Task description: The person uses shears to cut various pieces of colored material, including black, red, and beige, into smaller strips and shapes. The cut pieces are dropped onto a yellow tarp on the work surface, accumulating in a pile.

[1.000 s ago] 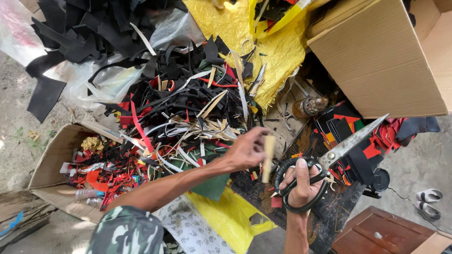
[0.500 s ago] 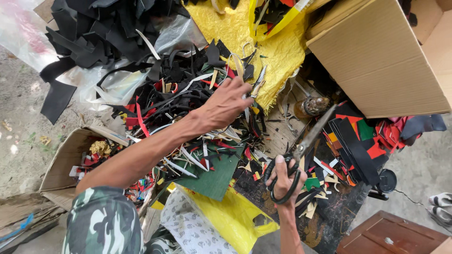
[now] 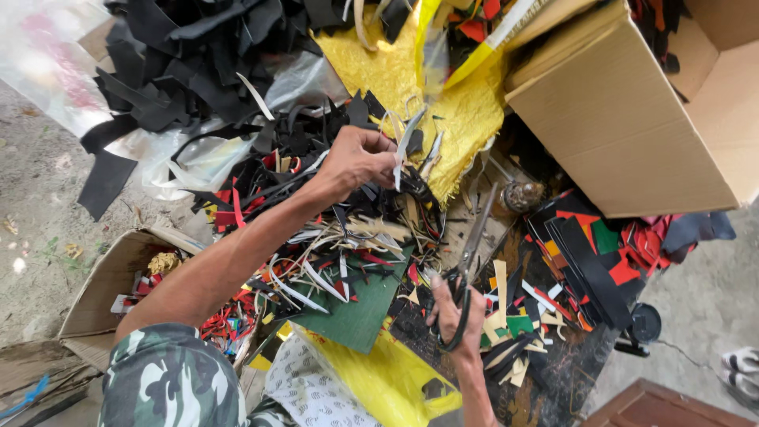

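Two hands: left hand pinches a pale curved strip; right hand grips metal scissors.

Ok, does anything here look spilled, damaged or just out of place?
Yes: the scrap strips lie in a loose heap straight on the ground, spilling past the small cardboard box. The left hand holds one pale strip; the right hand grips scissors.

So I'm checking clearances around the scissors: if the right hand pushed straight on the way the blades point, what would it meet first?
Probably the yellow sheet: the right hand aims the scissors up-frame over flat scraps toward its lower edge, though depth is unclear.
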Demonstrator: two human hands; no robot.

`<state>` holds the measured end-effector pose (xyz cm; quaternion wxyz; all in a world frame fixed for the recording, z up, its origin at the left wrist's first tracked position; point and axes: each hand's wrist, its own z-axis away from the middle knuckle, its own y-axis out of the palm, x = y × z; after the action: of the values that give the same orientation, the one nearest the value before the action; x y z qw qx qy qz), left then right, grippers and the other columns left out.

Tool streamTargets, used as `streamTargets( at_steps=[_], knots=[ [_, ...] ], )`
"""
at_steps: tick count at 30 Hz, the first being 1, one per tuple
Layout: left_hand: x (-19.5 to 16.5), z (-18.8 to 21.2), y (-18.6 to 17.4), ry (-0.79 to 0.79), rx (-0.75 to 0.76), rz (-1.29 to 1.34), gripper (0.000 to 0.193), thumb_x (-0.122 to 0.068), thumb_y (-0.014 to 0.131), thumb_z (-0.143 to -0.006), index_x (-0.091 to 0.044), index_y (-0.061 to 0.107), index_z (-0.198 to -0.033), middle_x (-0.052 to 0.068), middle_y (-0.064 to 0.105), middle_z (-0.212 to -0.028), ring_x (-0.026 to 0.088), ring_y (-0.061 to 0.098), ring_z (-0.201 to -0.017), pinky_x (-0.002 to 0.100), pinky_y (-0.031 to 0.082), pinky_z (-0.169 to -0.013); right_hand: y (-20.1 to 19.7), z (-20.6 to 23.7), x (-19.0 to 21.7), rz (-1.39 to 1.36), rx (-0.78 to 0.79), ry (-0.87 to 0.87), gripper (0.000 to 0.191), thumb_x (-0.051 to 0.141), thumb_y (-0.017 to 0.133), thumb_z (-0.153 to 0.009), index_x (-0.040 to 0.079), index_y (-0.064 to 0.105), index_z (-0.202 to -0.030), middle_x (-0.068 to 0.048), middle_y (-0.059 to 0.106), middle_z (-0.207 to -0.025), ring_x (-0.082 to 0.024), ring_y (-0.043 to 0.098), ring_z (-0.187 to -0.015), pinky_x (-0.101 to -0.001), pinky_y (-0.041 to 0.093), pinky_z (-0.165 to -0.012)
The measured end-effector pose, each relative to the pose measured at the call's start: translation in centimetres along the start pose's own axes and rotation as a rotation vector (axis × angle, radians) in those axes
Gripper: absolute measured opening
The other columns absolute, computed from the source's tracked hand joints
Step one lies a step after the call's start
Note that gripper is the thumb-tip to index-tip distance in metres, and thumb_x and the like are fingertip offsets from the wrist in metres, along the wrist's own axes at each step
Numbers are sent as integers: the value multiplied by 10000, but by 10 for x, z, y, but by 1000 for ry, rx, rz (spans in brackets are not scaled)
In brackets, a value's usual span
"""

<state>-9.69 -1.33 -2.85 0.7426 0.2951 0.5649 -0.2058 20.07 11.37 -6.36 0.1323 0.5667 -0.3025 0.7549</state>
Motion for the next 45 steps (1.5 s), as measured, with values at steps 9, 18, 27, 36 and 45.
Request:
streamTargets(
  at_steps=[9, 18, 27, 36, 45],
  knots=[
    [15, 9, 13, 32, -30, 194, 186, -49, 743, -844, 109, 698, -931, 155, 728, -855, 208, 736, -738, 349, 658, -692, 29, 9, 13, -84, 145, 74, 458, 451, 745, -864, 13, 621, -813, -32, 568, -520, -147, 587, -402, -289, 466, -376],
    [21, 42, 62, 97, -271, 689, 135, -28, 665, -924, 102, 661, -959, 203, 738, -963, 279, 769, -879, 378, 668, -794, 40, 9, 42, 69, 252, 18, 409, 456, 614, -907, 51, 568, -875, -32, 555, -645, -133, 579, -587, -296, 457, -568],
    [23, 62, 82, 94, -339, 511, 169, -6, 706, -913, 143, 723, -992, 210, 769, -952, 240, 770, -869, 351, 661, -837, 51, -10, 24, -4, 220, -15, 251, 270, 559, -926, 37, 534, -837, -41, 537, -650, -159, 606, -540, -317, 498, -526],
    [26, 62, 79, 95, -343, 530, 174, 1, 703, -896, 139, 726, -1000, 189, 770, -966, 239, 776, -858, 350, 660, -839, 62, -13, 14, 44, 141, 20, 220, 213, 571, -930, 13, 594, -843, -39, 561, -585, -143, 592, -462, -301, 493, -459],
    [32, 61, 78, 109, -332, 527, 162, -2, 721, -887, 125, 729, -987, 184, 770, -955, 220, 775, -849, 347, 665, -832, 63, -14, 6, 39, 118, 2, 272, 240, 564, -960, 16, 589, -807, -39, 556, -549, -135, 573, -423, -295, 480, -423]
  ],
)
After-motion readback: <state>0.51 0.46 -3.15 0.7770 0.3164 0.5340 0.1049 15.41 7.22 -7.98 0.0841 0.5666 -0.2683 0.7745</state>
